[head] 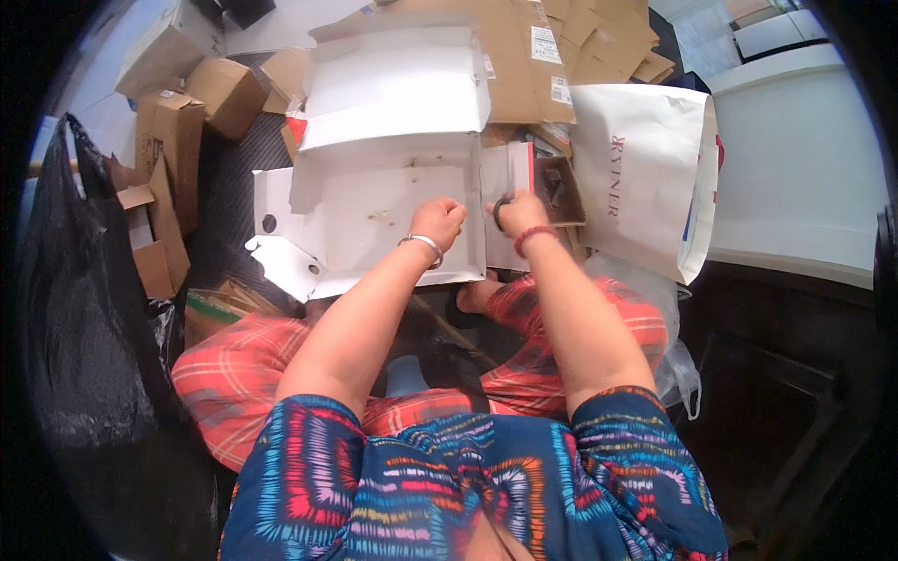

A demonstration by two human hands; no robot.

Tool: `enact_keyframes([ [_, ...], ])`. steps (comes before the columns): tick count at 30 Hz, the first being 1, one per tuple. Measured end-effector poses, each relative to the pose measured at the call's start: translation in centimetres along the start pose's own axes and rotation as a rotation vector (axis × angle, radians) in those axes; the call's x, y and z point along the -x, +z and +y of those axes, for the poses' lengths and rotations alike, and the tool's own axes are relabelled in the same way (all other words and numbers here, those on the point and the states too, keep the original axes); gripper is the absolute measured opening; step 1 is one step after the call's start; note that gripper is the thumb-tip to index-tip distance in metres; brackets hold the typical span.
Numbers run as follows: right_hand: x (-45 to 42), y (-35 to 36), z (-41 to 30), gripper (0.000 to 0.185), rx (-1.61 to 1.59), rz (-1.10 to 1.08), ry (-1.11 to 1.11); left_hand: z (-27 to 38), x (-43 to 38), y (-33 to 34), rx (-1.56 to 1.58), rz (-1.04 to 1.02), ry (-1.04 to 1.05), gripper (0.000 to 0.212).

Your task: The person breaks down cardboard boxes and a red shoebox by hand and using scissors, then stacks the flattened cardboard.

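Note:
An opened white cardboard box [393, 203] lies in front of me, its lid [393, 77] folded back and stained spots on its floor. Side flaps [287, 263] with round holes spread to the left. My left hand [438, 221], a silver bangle at its wrist, is over the box's inside near the right wall, fingers curled with nothing seen in them. Just outside that wall, my right hand [525, 212] grips a tool by its black looped handle [501, 212], apparently scissors. Its blades cannot be made out. A white panel with a red edge [530, 165] lies beyond this hand.
Flattened cardboard [519, 63] is stacked behind the box. Brown cartons [168, 147] stand to the left, near a black plastic bag [84, 315]. A white paper bag [638, 175] bearing writing stands at right, before a white cabinet [793, 161]. My crossed legs [245, 372] flank the near side.

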State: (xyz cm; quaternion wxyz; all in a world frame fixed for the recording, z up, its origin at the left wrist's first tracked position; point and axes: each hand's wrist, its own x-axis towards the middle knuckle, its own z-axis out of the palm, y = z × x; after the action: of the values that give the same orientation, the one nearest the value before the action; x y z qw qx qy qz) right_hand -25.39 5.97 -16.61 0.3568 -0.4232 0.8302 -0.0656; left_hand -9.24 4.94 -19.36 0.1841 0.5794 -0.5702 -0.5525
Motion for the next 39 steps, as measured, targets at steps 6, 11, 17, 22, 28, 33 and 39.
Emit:
enact_keyframes([
  [6,0.5,3.8,1.9,0.028,-1.068,-0.267,0.315,1.7,-4.1,1.8,0.018,-0.088,-0.141,0.031],
  [11,-1.2,3.7,1.8,0.037,-1.333,-0.368,0.306,1.9,-3.5,1.7,-0.041,-0.239,-0.229,0.046],
  [17,-4.7,3.1,0.4,0.040,-0.951,-0.143,-0.075,0.7,-2.8,2.8,-0.044,-0.302,-0.219,0.029],
  [22,-4.4,1.2,-3.1,0.038,-0.232,-0.051,-0.233,-0.6,-3.0,3.0,-0.124,-0.235,-0.313,0.022],
  [28,-4.7,1.3,-3.5,0.026,-0.077,-0.045,-0.166,1.9,-0.7,4.3,-0.503,-0.069,-0.211,0.023],
  [33,-3.1,0.1,-4.3,0.043,0.058,-0.355,-0.076,1.8,0.6,3.8,-0.452,-0.106,-0.269,0.028],
  [39,-1.9,0.3,-4.4,0.038,0.099,0.039,-0.210,3.1,0.5,3.7,-0.453,-0.179,-0.332,0.026],
])
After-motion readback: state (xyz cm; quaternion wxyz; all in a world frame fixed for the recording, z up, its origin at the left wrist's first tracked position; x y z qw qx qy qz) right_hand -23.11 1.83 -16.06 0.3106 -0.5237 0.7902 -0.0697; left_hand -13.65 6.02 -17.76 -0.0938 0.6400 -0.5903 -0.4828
